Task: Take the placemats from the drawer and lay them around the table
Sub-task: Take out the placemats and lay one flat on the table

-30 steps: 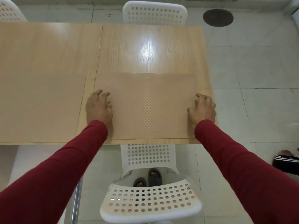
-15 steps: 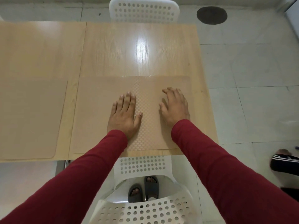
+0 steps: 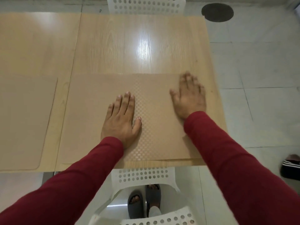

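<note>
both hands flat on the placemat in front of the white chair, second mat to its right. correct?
Not quite: head view shows the second mat on the left. Left hand and right hand do lie flat on the placemat before the white chair.

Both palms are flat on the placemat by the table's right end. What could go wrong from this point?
1. The placemat lies close to the table near edge; a pull toward the body could leave it overhanging or send it onto the white chair.
2. The right hand is blurred, so moving, while the left hand presses flat; uneven strokes might skew the mat against the second placemat.
</note>
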